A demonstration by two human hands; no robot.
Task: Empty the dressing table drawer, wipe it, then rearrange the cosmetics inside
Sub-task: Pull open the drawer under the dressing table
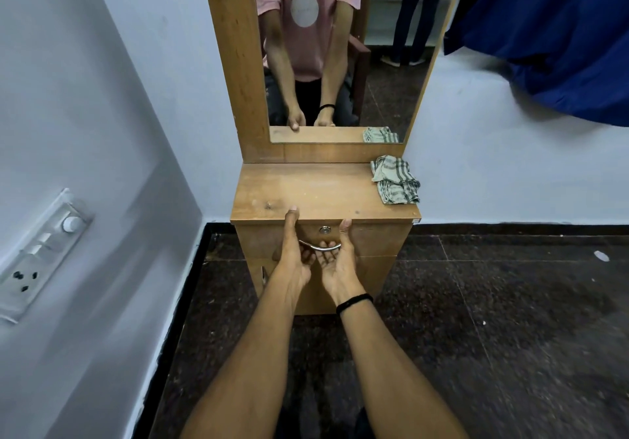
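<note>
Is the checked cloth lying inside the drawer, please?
No, the checked cloth lies on the tabletop, at its right rear corner.

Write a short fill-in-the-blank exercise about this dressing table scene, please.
1. The left hand and the right hand both grip the drawer's metal ____.
2. The drawer is fully ____.
3. The cloth lies at the back ____ corner of the table top.
4. A black band circles the ____ wrist.

Missing words: handle; closed; right; right.
</note>
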